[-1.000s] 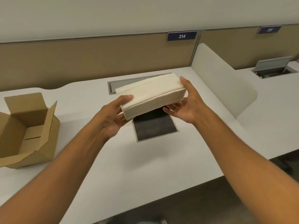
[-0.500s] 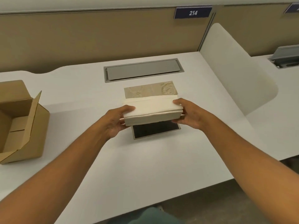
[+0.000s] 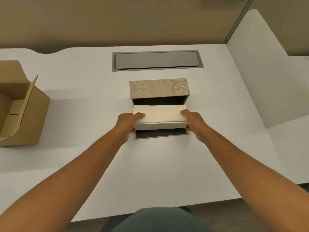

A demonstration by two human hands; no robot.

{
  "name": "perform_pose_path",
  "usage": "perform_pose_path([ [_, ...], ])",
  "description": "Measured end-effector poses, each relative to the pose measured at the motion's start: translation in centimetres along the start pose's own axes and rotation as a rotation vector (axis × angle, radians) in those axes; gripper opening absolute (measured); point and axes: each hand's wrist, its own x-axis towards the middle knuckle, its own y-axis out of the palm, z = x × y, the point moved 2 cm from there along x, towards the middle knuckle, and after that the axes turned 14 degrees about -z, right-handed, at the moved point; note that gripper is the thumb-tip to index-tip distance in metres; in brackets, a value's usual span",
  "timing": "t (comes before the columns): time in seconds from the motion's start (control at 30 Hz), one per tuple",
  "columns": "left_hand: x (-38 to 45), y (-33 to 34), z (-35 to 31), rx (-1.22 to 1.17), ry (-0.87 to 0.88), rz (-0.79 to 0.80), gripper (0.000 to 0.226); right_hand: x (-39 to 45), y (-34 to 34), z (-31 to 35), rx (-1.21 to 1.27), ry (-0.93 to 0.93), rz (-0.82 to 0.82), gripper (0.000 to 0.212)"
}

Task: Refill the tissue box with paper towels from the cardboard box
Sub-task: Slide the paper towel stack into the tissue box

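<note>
A white stack of paper towels (image 3: 160, 115) is held level between both hands. My left hand (image 3: 127, 123) grips its left end and my right hand (image 3: 194, 122) grips its right end. The stack's far edge sits at the dark open mouth of the tissue box (image 3: 158, 88), a beige box with gold ornament lying on the white desk. The box's dark-lined flap (image 3: 160, 133) lies flat on the desk below the stack. The brown cardboard box (image 3: 20, 104) stands open at the left edge, and what is inside it is out of sight.
A grey cable hatch (image 3: 157, 61) is set into the desk behind the tissue box. A white curved divider (image 3: 267, 64) rises at the right, and a tan partition wall (image 3: 100, 22) closes off the back. The desk's front edge (image 3: 150, 213) runs near my body.
The stack has gone down from chest height and forward to the tissue box's open mouth. Both hands kept hold of its ends. The camera tilted downward.
</note>
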Motion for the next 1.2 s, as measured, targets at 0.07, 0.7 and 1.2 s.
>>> perform_pose_path([
  [0.07, -0.1, 0.2, 0.4, 0.039, 0.04, -0.06, 0.035, 0.3, 0.1, -0.2, -0.063, -0.015, -0.009, 0.037],
  [0.7, -3.0, 1.5, 2.0, 0.31, 0.303, -0.292, 0.057, 1.2, 0.8, -1.1, -0.208, -0.318, -0.053, 0.041],
  [1.2, -2.8, 1.4, 1.9, 0.468, 0.392, -0.316, 0.061, 0.9, 1.3, -1.2, -0.229, -0.309, -0.081, 0.039],
])
